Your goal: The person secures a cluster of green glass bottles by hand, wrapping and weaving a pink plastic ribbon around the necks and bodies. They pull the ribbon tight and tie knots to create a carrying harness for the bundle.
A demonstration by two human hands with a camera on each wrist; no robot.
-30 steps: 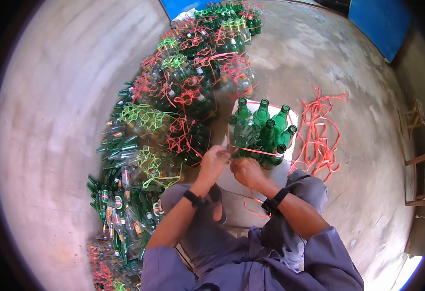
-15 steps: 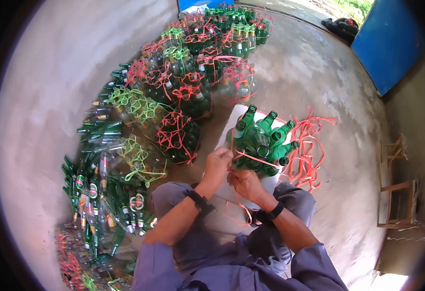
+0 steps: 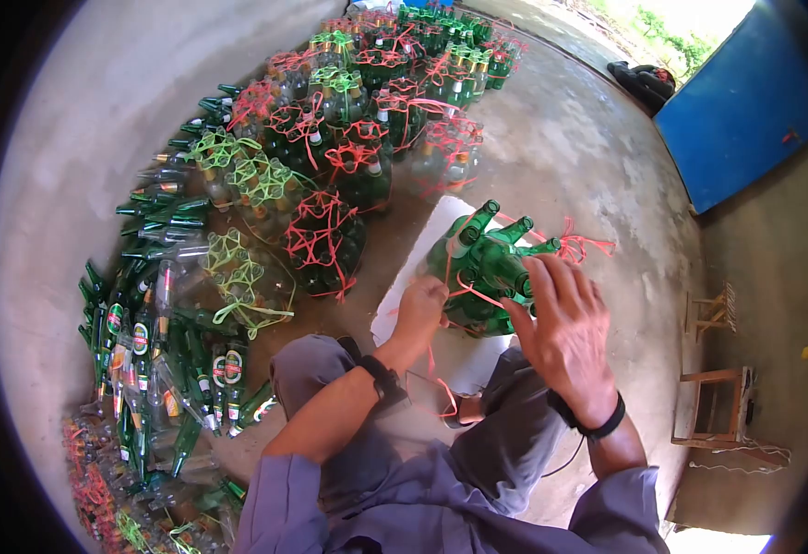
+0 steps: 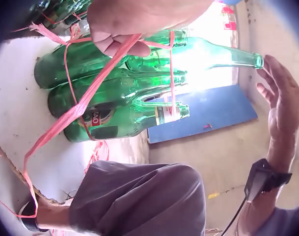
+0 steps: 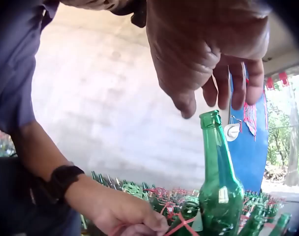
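A cluster of green glass bottles [image 3: 487, 263] stands on a white slab [image 3: 396, 300], with a red-pink plastic strap [image 4: 73, 114] running round it. My left hand [image 3: 420, 316] grips the strap at the near left side of the cluster, and a loose length trails from the fingers toward the floor. One bottle [image 5: 219, 189] rises higher than its neighbours in the middle. Just over its mouth, my right hand [image 3: 572, 328] is held with fingers spread and slightly bent, thumb apart, around nothing. A partly hidden label shows on one bottle in the left wrist view.
Many strapped bottle bundles [image 3: 325, 245] fill the left and back. Loose bottles [image 3: 141, 355] lie piled by the wall. Spare red strap [image 3: 577, 245] lies on the floor behind the slab. A wooden stool [image 3: 713, 406] stands at right, near a blue door [image 3: 745, 111].
My right hand has left the strap beside my left hand and risen rightward over the bottles, its fingers spreading. My left hand keeps its grip. The head view has turned to the right.
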